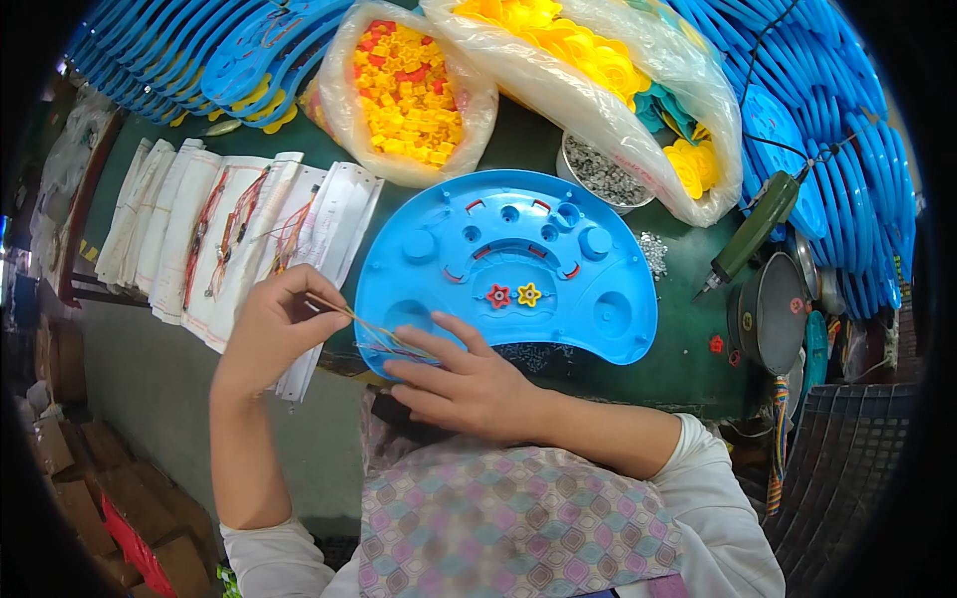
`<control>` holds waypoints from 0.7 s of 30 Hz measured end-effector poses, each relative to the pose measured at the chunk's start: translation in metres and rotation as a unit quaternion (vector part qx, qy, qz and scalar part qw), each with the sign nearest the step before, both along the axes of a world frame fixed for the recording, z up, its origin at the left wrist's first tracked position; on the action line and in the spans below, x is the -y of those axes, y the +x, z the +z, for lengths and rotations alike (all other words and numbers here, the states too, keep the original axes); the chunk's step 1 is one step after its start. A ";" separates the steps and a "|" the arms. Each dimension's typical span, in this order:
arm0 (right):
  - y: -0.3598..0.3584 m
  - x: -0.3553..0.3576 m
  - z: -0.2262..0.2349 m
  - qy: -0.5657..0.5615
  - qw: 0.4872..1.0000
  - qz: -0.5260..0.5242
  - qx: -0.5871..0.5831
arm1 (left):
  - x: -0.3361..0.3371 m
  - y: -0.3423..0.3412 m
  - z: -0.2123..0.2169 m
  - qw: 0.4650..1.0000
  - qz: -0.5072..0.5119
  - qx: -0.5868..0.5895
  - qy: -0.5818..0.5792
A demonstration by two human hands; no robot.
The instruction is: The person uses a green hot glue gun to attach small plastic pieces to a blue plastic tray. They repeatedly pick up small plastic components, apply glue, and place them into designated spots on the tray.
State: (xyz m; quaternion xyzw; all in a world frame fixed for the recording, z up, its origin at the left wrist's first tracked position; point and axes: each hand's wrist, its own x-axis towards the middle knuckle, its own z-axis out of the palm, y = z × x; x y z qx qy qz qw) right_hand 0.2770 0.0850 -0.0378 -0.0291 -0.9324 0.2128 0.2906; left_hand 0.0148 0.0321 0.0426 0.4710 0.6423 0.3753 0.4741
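Blue half-moon plastic shell (563, 314): lies hollow side up on the green worktop (698, 374); its centre is the dial's centre, twelve o'clock pointing away from the person.
Thin multicoloured wires (371, 327): at the shell's eight o'clock, strung between the two hands over its near-left end.
Left hand (279, 324): between eight and nine o'clock, outside the rim; its grip is a thumb-and-finger pinch on the wires.
Right hand (469, 387): near seven o'clock, fingers spread about the wires' lower stretch; I cannot tell whether its grip holds any strand.
Tangle risk: the strands are fine and bunched, so uneven pulling could knot or kink them, and a light pinch could let one slip.
Knock risk: the red star-shaped plastic piece (497, 295) and yellow star-shaped plastic piece (528, 294), just below centre, could be brushed aside by the right fingers if they sit loose, which cannot be seen.
Shell heading: bulging edge to twelve, notched edge to six; long axis nine to three.
Wire heading: long axis roughly ten to four, short ends poking past the left pinch toward ten.
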 end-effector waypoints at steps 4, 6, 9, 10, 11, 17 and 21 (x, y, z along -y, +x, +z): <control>0.009 0.005 0.005 -0.056 0.998 0.002 0.012 | -0.013 0.013 0.017 0.997 -0.002 0.053 0.048; 0.016 0.006 0.010 -0.056 0.998 -0.038 0.001 | -0.027 0.027 0.014 0.995 0.020 0.084 0.057; 0.035 0.001 0.023 -0.009 0.994 -0.109 -0.016 | -0.053 0.062 0.016 0.990 0.038 0.138 -0.002; 0.045 0.000 0.024 -0.001 0.990 -0.138 -0.033 | -0.062 0.073 0.008 0.994 0.011 0.106 0.009; 0.055 -0.002 0.026 0.006 0.986 -0.161 -0.052 | -0.067 0.080 0.000 0.995 -0.011 0.102 -0.006; 0.151 -0.068 0.045 0.084 0.883 -0.447 -0.118 | -0.077 0.112 -0.037 0.979 -0.128 -0.146 0.067; 0.208 -0.113 0.038 0.053 0.775 -0.610 -0.155 | -0.080 0.119 -0.039 0.984 -0.122 -0.117 0.058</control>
